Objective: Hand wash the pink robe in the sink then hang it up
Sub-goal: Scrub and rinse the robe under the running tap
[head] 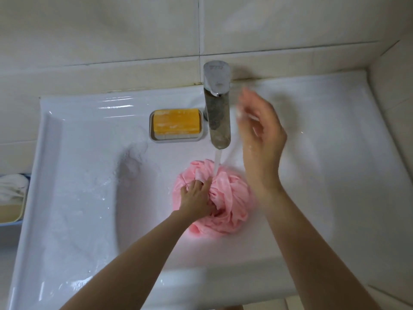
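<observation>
**Robe bunched under the running tap**

Our pink robe (pixel 225 198) lies in the bowl of the white sink (pixel 78 175), crumpled into a rough ball. Balled like this it has no clear long axis, and we cannot tell which way collar or hem points. A stream of water (pixel 217 163) falls from the metal tap (pixel 218 113) onto its far edge.

Our left hand (pixel 196 200) rests on the left side of the heap, fingers dug into the folds and holding the cloth. Our right hand (pixel 260 133) hangs in the air just right of the tap, blurred, fingers loosely spread and holding nothing.

Left of the tap, an orange soap bar (pixel 176 121) sits in a soap dish (pixel 154 139) on the far ledge.
</observation>
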Demonstrator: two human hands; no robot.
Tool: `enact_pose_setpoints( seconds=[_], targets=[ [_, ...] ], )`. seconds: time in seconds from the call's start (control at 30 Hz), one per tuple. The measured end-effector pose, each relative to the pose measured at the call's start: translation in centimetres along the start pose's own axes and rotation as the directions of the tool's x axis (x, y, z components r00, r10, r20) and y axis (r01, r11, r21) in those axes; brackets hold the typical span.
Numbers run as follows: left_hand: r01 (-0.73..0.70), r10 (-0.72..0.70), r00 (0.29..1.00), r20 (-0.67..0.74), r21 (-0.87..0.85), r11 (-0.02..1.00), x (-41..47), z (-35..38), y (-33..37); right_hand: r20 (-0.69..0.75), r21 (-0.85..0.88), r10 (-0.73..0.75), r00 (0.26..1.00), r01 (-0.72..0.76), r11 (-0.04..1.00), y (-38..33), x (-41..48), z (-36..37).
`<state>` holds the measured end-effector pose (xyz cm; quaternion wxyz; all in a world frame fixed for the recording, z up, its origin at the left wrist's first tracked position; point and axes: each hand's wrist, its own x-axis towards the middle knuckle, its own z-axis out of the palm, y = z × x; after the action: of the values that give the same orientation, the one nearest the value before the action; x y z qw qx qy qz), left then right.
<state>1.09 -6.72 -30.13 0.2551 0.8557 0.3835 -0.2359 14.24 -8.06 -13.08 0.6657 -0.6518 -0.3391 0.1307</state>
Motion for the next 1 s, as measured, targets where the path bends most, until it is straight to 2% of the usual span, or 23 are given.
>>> enact_pose_setpoints(
  seconds=[0.07, 0.1, 0.33, 0.53, 0.67, 1.0],
  targets=[
    [-0.002, 0.002, 1.000, 0.017, -0.006, 1.000, -0.1, 0.0, -0.2, 0.215, 0.009, -0.070, 0.974, 0.069, 0.998, -0.5, 1.9, 0.9],
    [-0.001, 0.002, 1.000, 0.022, -0.010, 1.000, -0.1, 0.0, -0.3, 0.263, -0.020, -0.101, 0.959, 0.110, 0.994, -0.4, 2.6, 1.3],
    [-0.018, 0.018, 1.000, -0.006, -0.005, 1.000, -0.5, -0.5, -0.1, 0.213, -0.109, -0.212, 0.954, 0.239, 0.965, 0.6, 3.6, 2.1],
    [-0.014, 0.014, 1.000, -0.007, -0.006, 1.000, -0.5, -0.6, 0.1, 0.172, -0.282, -0.273, 0.947, 0.313, 0.907, 0.2, 3.7, 3.3],
    [-0.008, 0.008, 1.000, -0.002, -0.006, 1.000, -0.6, -0.6, 0.0, 0.240, -0.249, -0.269, 0.933, 0.327, 0.912, -0.3, 3.9, 3.9],
    [0.010, -0.010, 1.000, -0.021, -0.015, 1.000, -0.7, -0.6, 0.1, 0.283, -0.216, -0.325, 0.903, 0.389, 0.895, 0.6, 4.8, 2.7]
  ],
)
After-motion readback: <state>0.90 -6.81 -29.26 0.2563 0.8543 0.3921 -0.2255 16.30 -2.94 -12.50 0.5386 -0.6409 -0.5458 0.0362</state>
